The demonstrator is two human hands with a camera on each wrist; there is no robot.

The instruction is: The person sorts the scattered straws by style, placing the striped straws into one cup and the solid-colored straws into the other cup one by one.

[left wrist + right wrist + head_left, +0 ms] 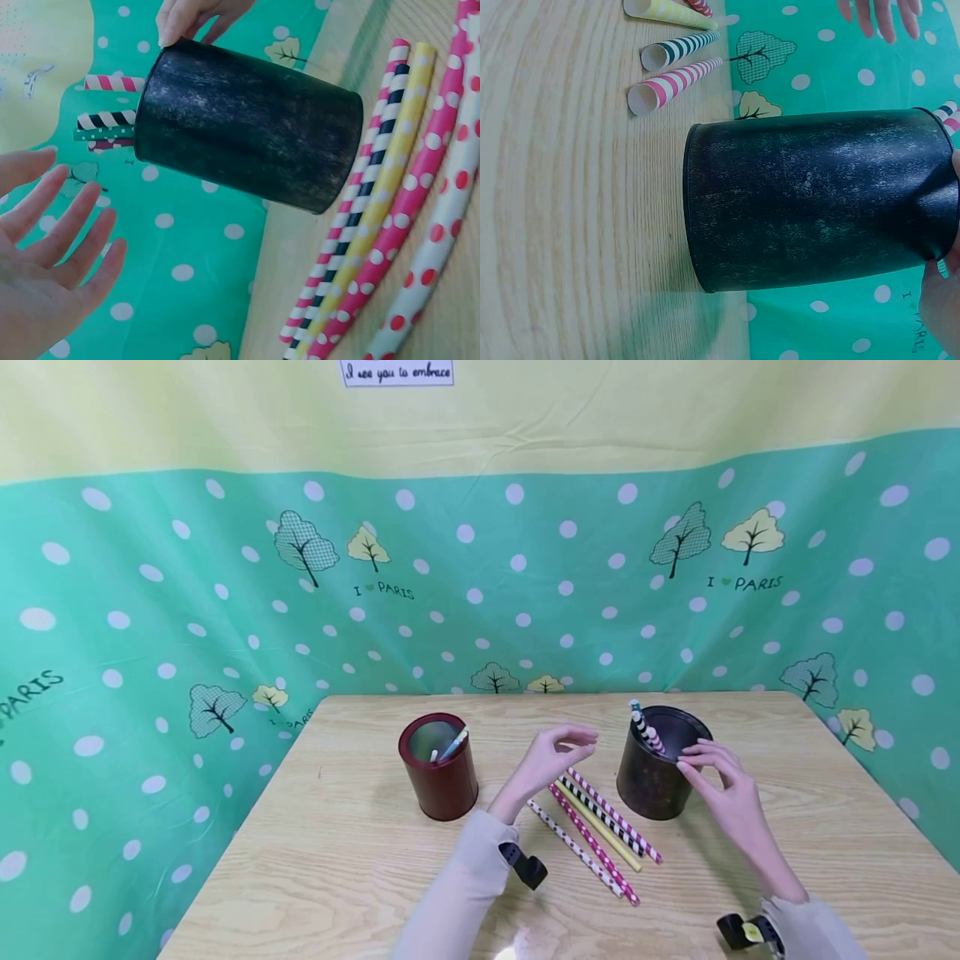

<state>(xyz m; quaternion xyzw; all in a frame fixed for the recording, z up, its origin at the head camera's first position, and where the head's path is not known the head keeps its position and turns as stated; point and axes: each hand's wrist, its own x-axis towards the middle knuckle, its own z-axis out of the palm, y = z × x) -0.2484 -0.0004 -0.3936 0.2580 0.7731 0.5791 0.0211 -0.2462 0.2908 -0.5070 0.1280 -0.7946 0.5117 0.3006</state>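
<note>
My right hand (723,785) grips the near right rim of a black cylindrical can (652,785), with thumb and fingertips at its edge. Several patterned paper straws (112,84) stick out of the can's mouth, leaning to its left side. My left hand (551,758) hovers above the loose straws and left of the can. In the left wrist view its fingers are spread and relaxed, with nothing in them. Under and in front of it lie several straws side by side: a yellow one (600,827), a pink dotted one (592,842), a white dotted one (573,845) and striped ones (615,814).
A dark red can (442,785) stands on the left of the table, with a few straws (453,743) low inside it. The wooden table (322,877) ends at a green dotted curtain (420,635) behind. Both wrists carry small black cameras (525,866).
</note>
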